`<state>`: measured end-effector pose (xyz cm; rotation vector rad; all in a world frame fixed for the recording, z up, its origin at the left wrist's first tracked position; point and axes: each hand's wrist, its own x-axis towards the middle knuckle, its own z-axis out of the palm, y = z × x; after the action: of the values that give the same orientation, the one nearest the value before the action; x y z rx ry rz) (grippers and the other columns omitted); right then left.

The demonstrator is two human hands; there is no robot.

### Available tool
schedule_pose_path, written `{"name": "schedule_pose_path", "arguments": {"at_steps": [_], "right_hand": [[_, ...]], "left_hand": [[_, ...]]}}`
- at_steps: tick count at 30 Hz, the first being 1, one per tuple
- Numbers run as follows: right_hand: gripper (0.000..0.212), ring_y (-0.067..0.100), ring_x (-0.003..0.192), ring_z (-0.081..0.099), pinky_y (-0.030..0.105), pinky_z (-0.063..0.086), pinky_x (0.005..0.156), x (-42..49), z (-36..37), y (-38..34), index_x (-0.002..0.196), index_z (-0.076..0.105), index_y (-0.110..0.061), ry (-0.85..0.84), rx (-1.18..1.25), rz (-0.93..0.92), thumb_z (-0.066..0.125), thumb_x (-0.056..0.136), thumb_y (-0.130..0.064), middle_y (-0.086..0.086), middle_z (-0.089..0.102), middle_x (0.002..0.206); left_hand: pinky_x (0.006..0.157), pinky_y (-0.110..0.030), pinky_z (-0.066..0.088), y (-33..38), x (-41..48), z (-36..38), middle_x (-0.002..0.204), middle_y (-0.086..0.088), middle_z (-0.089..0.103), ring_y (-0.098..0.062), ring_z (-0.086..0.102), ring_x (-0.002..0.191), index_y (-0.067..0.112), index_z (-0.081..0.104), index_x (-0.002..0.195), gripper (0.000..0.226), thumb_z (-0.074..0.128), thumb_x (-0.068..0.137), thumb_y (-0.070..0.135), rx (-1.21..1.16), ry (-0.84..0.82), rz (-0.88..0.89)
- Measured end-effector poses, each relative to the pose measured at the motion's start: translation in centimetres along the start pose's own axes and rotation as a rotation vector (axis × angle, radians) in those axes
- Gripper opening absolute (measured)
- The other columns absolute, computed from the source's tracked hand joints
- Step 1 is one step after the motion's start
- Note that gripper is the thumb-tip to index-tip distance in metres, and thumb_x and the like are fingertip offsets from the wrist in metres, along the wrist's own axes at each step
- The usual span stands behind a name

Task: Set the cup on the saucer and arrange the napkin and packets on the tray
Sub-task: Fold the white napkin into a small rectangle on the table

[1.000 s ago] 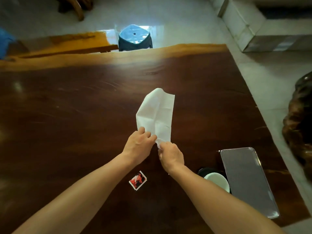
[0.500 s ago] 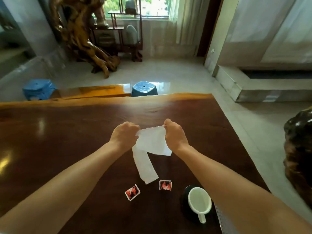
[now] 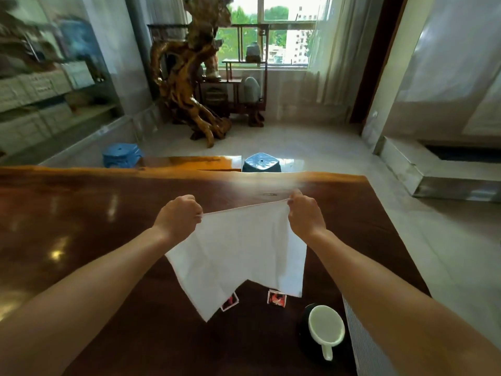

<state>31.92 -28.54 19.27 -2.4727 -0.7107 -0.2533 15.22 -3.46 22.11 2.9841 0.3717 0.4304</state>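
- Both hands hold the napkin (image 3: pixel 238 251) up above the table (image 3: pixel 81 213): my left hand (image 3: pixel 177 217) pinches its top left corner in a closed fist, my right hand (image 3: pixel 305 217) pinches the top right corner.
- Between them the top edge is stretched taut, running left to right and rising slightly toward the right hand.
- From that edge the napkin hangs toward me, spread open, with creases running down it. Its lower edge is uneven, and the left part ends in a point aimed at me.
- That point covers part of the left packet (image 3: pixel 230 301). The right packet (image 3: pixel 277 298) lies flat on the wood just below the napkin's right lower edge. Both are small, white-bordered, with red print.
- Nearer me and to the right, the cup (image 3: pixel 326 325) sits on the dark saucer (image 3: pixel 303 329), handle pointing toward me.
- Just right of the saucer, my right forearm hides most of the tray (image 3: pixel 352 335), leaving a ribbed grey strip.
- The table is dark, glossy wood with a lighter far edge, reflecting the window light.
- Beyond it are two blue stools (image 3: pixel 260 162), a pale tiled floor, a gnarled root sculpture (image 3: pixel 187 77), a dark shelf stand and a curtained window (image 3: pixel 271 28).
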Motion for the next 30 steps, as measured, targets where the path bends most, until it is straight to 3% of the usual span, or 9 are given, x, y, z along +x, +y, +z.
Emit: {"name": "schedule_pose_path", "arguments": {"at_steps": [4, 8, 11, 15, 20, 23, 27, 30], "right_hand": [[0.011, 0.043, 0.092, 0.066, 0.038, 0.049, 0.071, -0.6, 0.6, -0.7, 0.1, 0.058, -0.002, -0.007, 0.042, -0.009, 0.049, 0.095, -0.001, 0.024, 0.07, 0.099], [0.012, 0.038, 0.085, 0.067, 0.029, 0.04, 0.065, -1.1, 1.0, -1.3, 0.093, 0.062, -0.007, -0.022, 0.048, -0.025, 0.051, 0.094, -0.001, 0.018, 0.07, 0.094], [0.011, 0.032, 0.085, 0.065, 0.028, 0.041, 0.065, -0.3, 0.9, -1.8, 0.084, 0.069, -0.011, -0.073, 0.067, -0.024, 0.061, 0.092, -0.011, 0.011, 0.071, 0.091], [0.013, 0.031, 0.09, 0.065, 0.03, 0.045, 0.07, 2.2, 1.3, -3.3, 0.092, 0.076, -0.014, -0.087, 0.034, -0.017, 0.066, 0.092, -0.024, 0.011, 0.072, 0.095], [0.016, 0.031, 0.095, 0.068, 0.035, 0.054, 0.083, 5.5, 2.9, -6.7, 0.1, 0.078, -0.02, -0.053, -0.035, -0.027, 0.066, 0.091, -0.015, 0.01, 0.074, 0.104], [0.019, 0.03, 0.094, 0.068, 0.034, 0.054, 0.083, 7.3, 4.4, -9.2, 0.102, 0.077, -0.021, -0.052, -0.065, -0.042, 0.064, 0.092, -0.011, 0.009, 0.074, 0.106], [0.027, 0.03, 0.094, 0.067, 0.034, 0.053, 0.079, 9.7, 6.5, -12.6, 0.101, 0.077, -0.022, -0.032, -0.139, -0.071, 0.056, 0.092, -0.006, 0.008, 0.072, 0.105], [0.032, 0.03, 0.092, 0.068, 0.038, 0.057, 0.08, 11.2, 7.9, -14.8, 0.102, 0.076, -0.019, -0.025, -0.178, -0.085, 0.054, 0.09, 0.0, 0.01, 0.072, 0.104]], "left_hand": [[0.076, -0.037, 0.059, -1.6, -1.9, -0.3, 0.092, -0.008, 0.066, -0.027, 0.07, 0.081, 0.008, 0.081, 0.091, 0.016, 0.066, 0.091, 0.003, 0.019, -0.008, -0.089], [0.075, -0.035, 0.057, -3.5, -2.6, -0.6, 0.091, -0.008, 0.063, -0.028, 0.068, 0.082, 0.006, 0.079, 0.088, 0.02, 0.061, 0.091, -0.002, 0.061, -0.005, -0.131], [0.073, -0.036, 0.059, -5.1, -2.1, -1.3, 0.089, -0.01, 0.062, -0.026, 0.067, 0.078, 0.005, 0.077, 0.091, 0.018, 0.06, 0.092, -0.003, 0.093, 0.027, -0.119], [0.071, -0.035, 0.059, -8.2, -0.9, -2.5, 0.085, -0.011, 0.066, -0.026, 0.067, 0.076, 0.006, 0.074, 0.093, 0.017, 0.062, 0.089, -0.005, 0.133, 0.088, -0.129], [0.072, -0.028, 0.058, -13.7, 0.7, -4.1, 0.083, -0.007, 0.07, -0.019, 0.067, 0.075, 0.01, 0.073, 0.09, 0.011, 0.069, 0.086, 0.001, 0.311, 0.053, -0.097], [0.07, -0.028, 0.057, -17.1, 1.7, -5.0, 0.081, -0.007, 0.07, -0.018, 0.064, 0.071, 0.013, 0.073, 0.088, 0.009, 0.073, 0.083, 0.005, 0.417, 0.051, -0.114], [0.066, -0.039, 0.059, -21.3, 3.3, -5.9, 0.078, -0.019, 0.067, -0.03, 0.063, 0.069, 0.0, 0.075, 0.082, 0.014, 0.074, 0.074, -0.012, 0.361, 0.131, -0.173], [0.068, -0.038, 0.059, -23.9, 4.1, -6.4, 0.081, -0.019, 0.064, -0.03, 0.062, 0.073, -0.001, 0.074, 0.084, 0.016, 0.07, 0.076, -0.014, 0.316, 0.142, -0.197]]}}
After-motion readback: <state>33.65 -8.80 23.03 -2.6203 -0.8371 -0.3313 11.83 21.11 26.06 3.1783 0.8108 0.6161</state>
